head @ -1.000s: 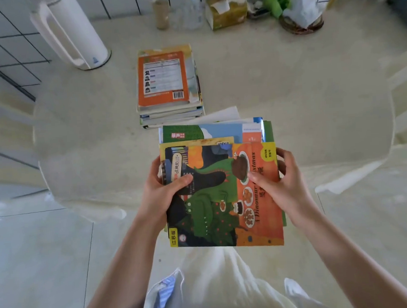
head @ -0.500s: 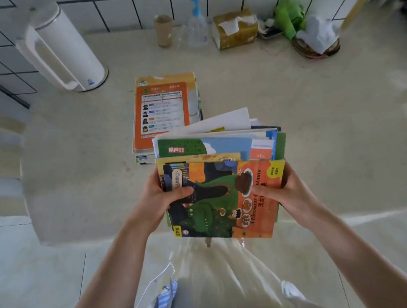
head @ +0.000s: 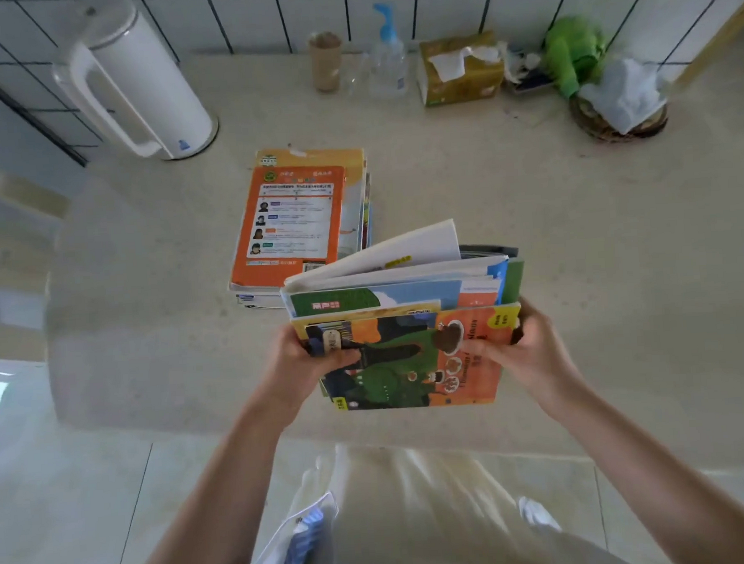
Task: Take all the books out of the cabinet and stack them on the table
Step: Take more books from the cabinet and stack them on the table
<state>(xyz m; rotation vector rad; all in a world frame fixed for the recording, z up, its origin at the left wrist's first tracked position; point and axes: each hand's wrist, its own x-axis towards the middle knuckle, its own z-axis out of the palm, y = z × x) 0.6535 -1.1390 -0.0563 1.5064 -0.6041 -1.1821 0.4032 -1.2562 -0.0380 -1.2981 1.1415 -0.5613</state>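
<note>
**Both hands carry a bundle of books above the table's near edge**

The left hand (head: 305,364) and right hand (head: 527,355) grip a bundle of books (head: 407,323) from opposite sides, thumbs curled over the front cover and fingers wrapped behind. The front book shows a green dinosaur on an orange ground; behind it fan out a blue-and-green cover, white pages and a green cover. The bundle is tilted, its top edges leaning away from the person, over the near part of the pale table (head: 577,247).

Just beyond the bundle, a stack of books (head: 301,220) lies flat on the table, topped by an orange cover with a white printed panel.

Along the tiled wall stand the containers. A white kettle (head: 140,82) sits at the far left. A brown paper cup (head: 325,62) stands upright; what it holds cannot be seen. Beside it is a clear pump bottle (head: 387,58) with a blue nozzle. A tissue box (head: 462,71) has a white tissue sticking out of its top. At the far right a woven basket (head: 613,123) holds a crumpled white bag, with a green plush toy (head: 574,51) just behind it.
</note>
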